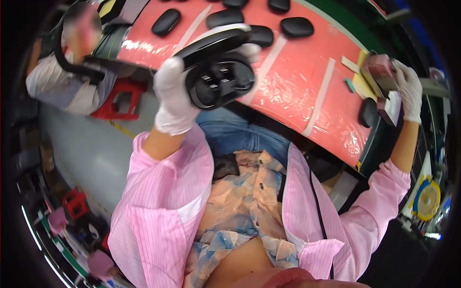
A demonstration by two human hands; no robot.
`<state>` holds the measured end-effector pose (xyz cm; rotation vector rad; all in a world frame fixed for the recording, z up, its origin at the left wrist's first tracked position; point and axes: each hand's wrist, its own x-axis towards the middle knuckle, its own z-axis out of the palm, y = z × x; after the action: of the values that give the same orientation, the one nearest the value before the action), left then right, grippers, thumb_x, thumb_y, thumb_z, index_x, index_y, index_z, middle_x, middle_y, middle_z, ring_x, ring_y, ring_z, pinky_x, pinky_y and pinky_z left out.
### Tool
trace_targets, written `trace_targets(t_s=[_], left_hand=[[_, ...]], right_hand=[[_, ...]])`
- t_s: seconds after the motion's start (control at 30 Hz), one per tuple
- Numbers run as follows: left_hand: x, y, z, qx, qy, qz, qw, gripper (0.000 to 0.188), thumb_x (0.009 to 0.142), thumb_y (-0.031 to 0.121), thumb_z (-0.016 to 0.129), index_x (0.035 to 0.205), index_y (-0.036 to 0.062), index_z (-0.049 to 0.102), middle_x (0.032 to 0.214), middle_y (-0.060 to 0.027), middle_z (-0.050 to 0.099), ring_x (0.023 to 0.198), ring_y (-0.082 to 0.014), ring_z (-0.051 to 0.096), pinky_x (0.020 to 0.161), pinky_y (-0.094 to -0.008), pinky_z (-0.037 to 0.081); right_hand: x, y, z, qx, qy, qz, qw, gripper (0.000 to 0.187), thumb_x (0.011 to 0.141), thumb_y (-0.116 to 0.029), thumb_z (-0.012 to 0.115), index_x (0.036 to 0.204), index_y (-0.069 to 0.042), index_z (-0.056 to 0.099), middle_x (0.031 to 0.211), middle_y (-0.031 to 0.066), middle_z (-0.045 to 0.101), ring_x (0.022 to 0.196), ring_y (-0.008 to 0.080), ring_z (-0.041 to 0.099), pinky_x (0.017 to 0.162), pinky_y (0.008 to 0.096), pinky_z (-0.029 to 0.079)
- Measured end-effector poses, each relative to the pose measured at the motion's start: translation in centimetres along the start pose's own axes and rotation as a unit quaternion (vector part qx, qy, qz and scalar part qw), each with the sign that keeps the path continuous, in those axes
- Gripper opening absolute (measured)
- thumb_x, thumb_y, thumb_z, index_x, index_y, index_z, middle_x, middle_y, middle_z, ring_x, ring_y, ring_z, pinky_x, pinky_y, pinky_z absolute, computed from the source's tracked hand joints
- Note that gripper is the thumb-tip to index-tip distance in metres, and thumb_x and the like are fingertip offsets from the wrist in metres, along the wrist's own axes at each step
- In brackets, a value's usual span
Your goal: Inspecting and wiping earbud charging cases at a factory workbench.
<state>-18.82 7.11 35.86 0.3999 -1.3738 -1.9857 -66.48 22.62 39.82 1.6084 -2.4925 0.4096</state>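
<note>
My left hand (175,98), in a white glove, grips a glossy black earbud case (221,82) with its lid (216,45) raised. The case is held up above the table's near edge. Inside it are two dark hollows with small bright reflections; I cannot tell whether earbuds sit in them. Far to the right, my gloved right hand (409,91) has its fingers on a pinkish-red block (380,66). That block is beside a yellow pad (362,81) and above a small white-and-purple box (390,108). A shut black case (368,112) lies just left of the box.
Several shut black cases, one of them an oval case (166,22), lie along the far part of the red-covered table (288,91). Pale strips cross the cover. Another person (67,81) sits at the left near a red stool (120,100). A small green piece (349,85) lies by the yellow pad.
</note>
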Motion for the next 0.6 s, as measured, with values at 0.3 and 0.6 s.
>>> trace_targets(t_s=[0.3,0.6], left_hand=[[-0.1,-2.8,3.1,-0.083,-0.018,-0.041,0.996,0.091,0.086,0.072,0.046,0.136,-0.004,0.047,0.12,-0.0203,0.062,0.109,-0.0246,0.063,0.09,-0.0353,0.054],[0.0,-2.9,4.9,-0.024,0.0,-0.022,0.999,0.101,0.078,0.077,0.049,0.134,-0.0069,0.046,0.12,-0.0238,0.061,0.109,-0.0291,0.063,0.092,-0.0379,0.054]], right_hand=[[-9.3,-24.9,3.7,0.353,0.047,-0.279,0.892,0.032,0.074,0.002,0.066,0.102,-0.011,0.071,0.086,0.0045,0.06,0.076,0.0218,0.058,0.068,0.0329,0.047],[-11.5,-25.8,4.5,0.333,0.078,-0.268,0.901,0.04,0.065,0.009,0.064,0.101,-0.006,0.073,0.076,0.0046,0.057,0.069,0.0214,0.055,0.062,0.0325,0.045]])
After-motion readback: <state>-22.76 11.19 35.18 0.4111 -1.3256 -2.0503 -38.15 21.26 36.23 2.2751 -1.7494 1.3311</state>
